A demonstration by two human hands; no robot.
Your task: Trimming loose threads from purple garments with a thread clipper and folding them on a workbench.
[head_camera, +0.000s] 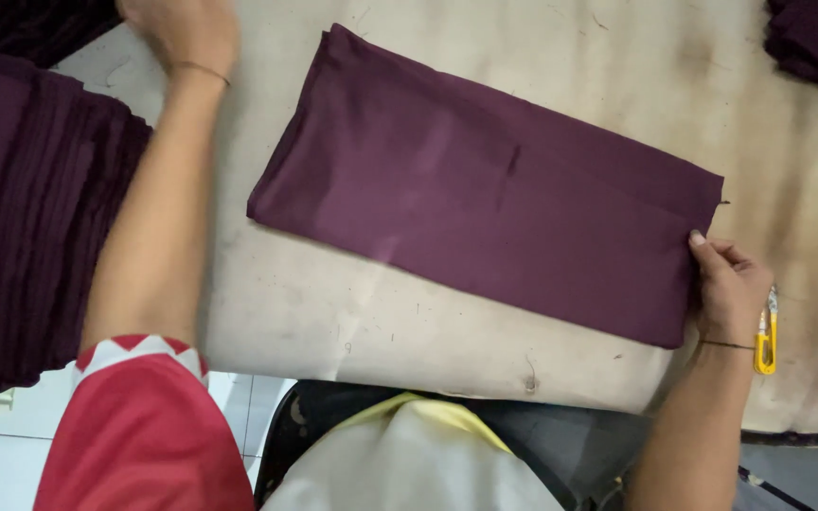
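A folded maroon cloth is laid slantwise on the worn pale table. Its near-right corner is pinched by the right hand, whose fingers are closed on the edge. The left hand is rested flat on the table beyond the cloth's far-left end; whether anything is gripped cannot be told. A stack of maroon pieces is piled left of the cloth, and yellow-handled snips are set just right of it. The fold appears finished, so a firm, even hold would be needed for lifting.
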